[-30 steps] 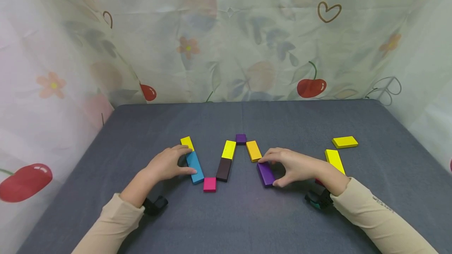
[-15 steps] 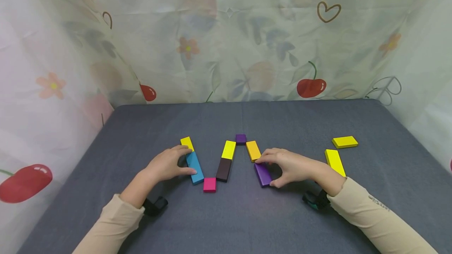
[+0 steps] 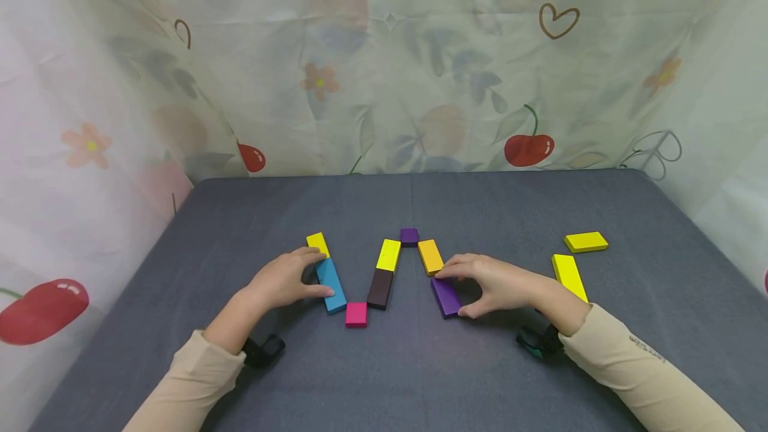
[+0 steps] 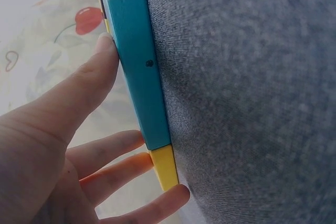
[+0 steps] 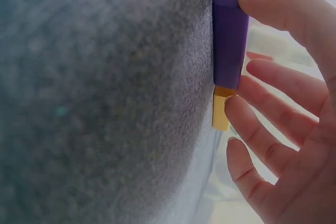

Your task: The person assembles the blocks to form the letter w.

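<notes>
Flat coloured wooden blocks form a zigzag on the table in the head view. My left hand [image 3: 282, 279] rests on the blue block [image 3: 332, 280], thumb near one end and fingertips by its join with a yellow block [image 3: 318, 243]. A pink block [image 3: 357, 315], a dark brown block [image 3: 381, 289], another yellow block [image 3: 389, 255], a small purple block [image 3: 409, 237] and an orange block [image 3: 430, 257] continue the line. My right hand [image 3: 498, 282] holds the long purple block [image 5: 231, 40] between thumb and fingers, its far end against the orange block.
Two loose yellow blocks, one upper [image 3: 586, 242] and one lower [image 3: 569, 275], lie at the right, the lower partly behind my right forearm. A grey cloth covers the table [image 3: 384, 379]. Printed curtains [image 3: 384, 85] hang behind and at both sides.
My right hand has slid the long purple block a little to the left, its far end now under the orange block's near end. The left hand and the other blocks stay put.
</notes>
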Demonstrator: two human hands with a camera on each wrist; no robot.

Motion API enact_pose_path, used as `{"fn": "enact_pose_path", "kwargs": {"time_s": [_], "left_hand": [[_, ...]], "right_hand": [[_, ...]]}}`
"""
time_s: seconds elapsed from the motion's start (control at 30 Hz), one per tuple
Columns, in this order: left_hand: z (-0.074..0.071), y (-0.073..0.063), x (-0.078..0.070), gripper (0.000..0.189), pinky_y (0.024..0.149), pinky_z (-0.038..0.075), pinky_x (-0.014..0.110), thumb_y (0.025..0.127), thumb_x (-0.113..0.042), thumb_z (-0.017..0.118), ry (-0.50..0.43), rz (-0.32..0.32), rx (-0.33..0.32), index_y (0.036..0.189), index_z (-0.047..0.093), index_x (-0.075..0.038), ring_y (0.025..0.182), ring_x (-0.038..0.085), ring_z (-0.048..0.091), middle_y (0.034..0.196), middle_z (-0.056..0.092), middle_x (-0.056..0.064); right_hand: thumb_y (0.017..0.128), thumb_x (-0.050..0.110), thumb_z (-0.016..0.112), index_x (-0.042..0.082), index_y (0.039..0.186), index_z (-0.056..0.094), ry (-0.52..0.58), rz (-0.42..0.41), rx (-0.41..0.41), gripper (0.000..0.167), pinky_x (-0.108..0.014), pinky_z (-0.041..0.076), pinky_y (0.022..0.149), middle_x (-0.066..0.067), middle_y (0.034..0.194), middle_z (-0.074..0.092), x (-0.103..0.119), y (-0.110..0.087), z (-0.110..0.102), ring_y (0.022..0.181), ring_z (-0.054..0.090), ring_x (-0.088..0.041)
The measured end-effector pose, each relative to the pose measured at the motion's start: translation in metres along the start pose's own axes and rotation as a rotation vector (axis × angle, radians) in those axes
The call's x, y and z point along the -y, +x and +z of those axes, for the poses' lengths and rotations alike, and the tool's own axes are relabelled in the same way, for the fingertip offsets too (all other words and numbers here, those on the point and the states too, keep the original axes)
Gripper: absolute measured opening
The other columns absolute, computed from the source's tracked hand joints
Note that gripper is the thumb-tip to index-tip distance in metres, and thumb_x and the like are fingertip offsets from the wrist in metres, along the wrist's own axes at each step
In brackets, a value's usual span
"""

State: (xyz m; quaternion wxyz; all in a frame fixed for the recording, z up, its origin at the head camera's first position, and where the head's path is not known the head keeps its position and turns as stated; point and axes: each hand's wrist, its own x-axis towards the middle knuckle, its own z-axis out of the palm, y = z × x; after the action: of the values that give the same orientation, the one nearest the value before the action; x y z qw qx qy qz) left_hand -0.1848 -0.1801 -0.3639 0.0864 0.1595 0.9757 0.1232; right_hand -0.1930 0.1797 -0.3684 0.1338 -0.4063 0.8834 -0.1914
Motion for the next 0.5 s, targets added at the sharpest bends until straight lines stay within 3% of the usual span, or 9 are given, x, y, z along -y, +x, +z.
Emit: {"fn": "enact_pose_path", "kwargs": {"time_s": [0.2,0.5], "left_hand": [[0.0,0.0008,0.0001,0.075,0.101,0.041,0.054,0.077,-0.048,0.071,-0.001,-0.006,0.016,0.133,0.051,-0.003,0.126,0.038,0.046,0.14,0.046,0.02],[-0.0007,0.0007,0.0,0.075,0.101,0.041,0.054,0.077,-0.048,0.071,-0.004,-0.014,0.028,0.133,0.05,-0.003,0.127,0.038,0.045,0.141,0.045,0.02]], "right_hand": [[0.078,0.032,0.074,0.014,0.125,0.058,0.046,0.018,-0.048,0.052,-0.035,0.05,0.087,0.002,0.116,0.057,-0.0043,-0.0058,-0.0004,0.1,0.055,-0.013],[0.077,0.039,0.075,0.013,0.121,0.061,-0.003,0.059,-0.047,0.053,-0.03,0.051,0.081,0.002,0.11,0.06,-0.0045,-0.0063,0.0016,0.093,0.056,-0.011]]}}
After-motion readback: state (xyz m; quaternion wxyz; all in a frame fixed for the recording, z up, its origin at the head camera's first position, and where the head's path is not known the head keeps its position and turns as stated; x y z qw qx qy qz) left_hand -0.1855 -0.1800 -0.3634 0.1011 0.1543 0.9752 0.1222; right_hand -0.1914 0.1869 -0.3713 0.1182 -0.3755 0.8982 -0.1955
